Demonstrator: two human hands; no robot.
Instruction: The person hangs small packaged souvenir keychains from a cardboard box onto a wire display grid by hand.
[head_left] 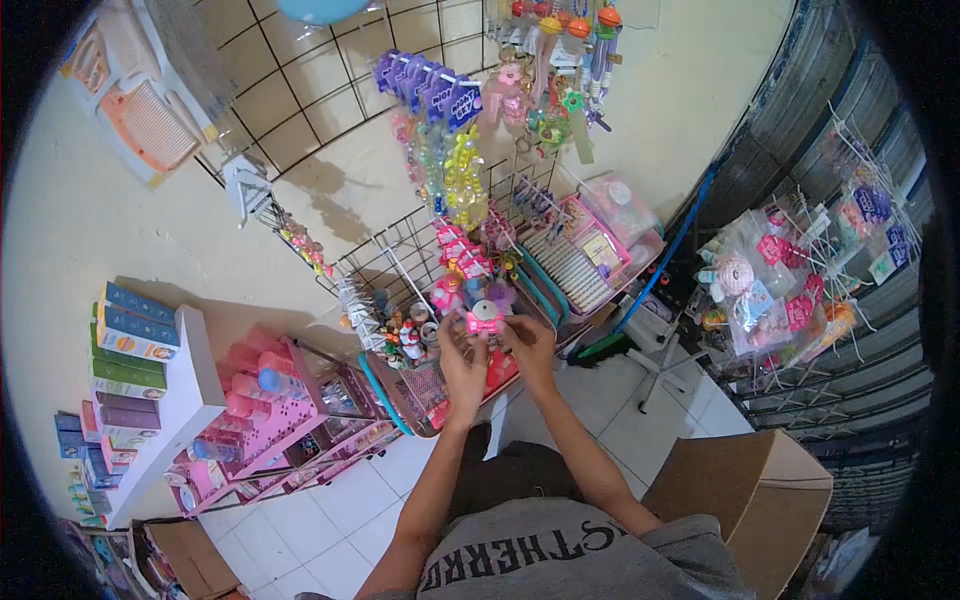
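Note:
In the head view, my left hand [463, 362] and my right hand [530, 348] are close together, fingers closed on a small packet with a pink card [485, 325]. What the packet contains is too small to make out. Right behind it hang similar packets with pink cards [461, 258] on a wire rack. Small figurines and trinkets [410, 338] are to the left of my left hand. Below my hands, a shallow basket [415, 390] with a mesh bottom is partly hidden by my left forearm.
Purple-carded bead packets [430, 90] and keychains [560, 90] hang above. A tray of pens [565, 265] stands right of the rack. A pink shelf [285, 415] with bottles is at left. A cardboard box [735, 490] and a metal stool base [665, 360] stand at right.

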